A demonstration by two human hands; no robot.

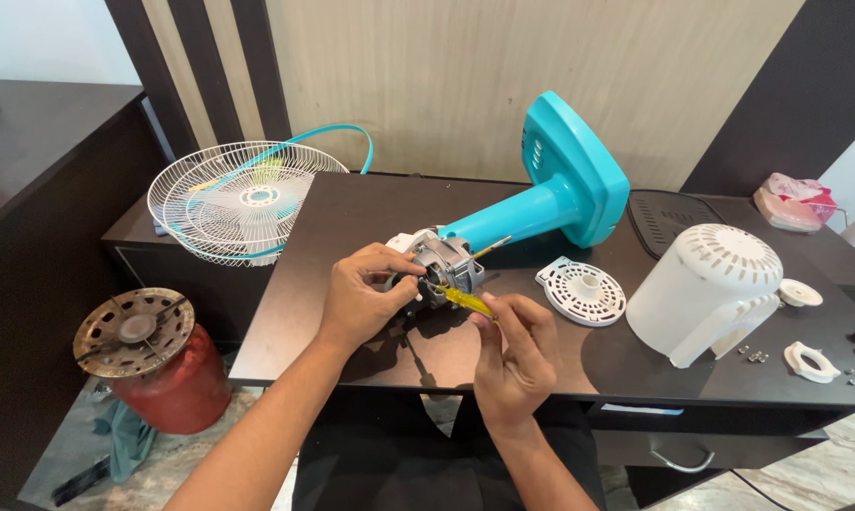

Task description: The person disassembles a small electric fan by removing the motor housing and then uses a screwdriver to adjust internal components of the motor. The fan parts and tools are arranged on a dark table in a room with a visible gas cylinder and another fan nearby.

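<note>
Two hands busy: left hand (366, 291) clasps fan motor (446, 265); right hand (514, 348) grip pinches yellow screwdriver (465, 300), tip at motor.

The motor (446, 265) is bare grey metal, dull. The fan stand (550, 194) is smooth teal plastic. The screwdriver (465, 300) has a clear yellow plastic handle. The white cover (706, 289) is matt plastic; the table (352, 218) is dark, smooth wood.

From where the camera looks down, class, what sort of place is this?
Probably a home or small repair corner: a dismantled fan's motor lies on a dark desk, wire fan guards rest on a side cabinet, and a red gas cylinder stands on the floor.
</note>
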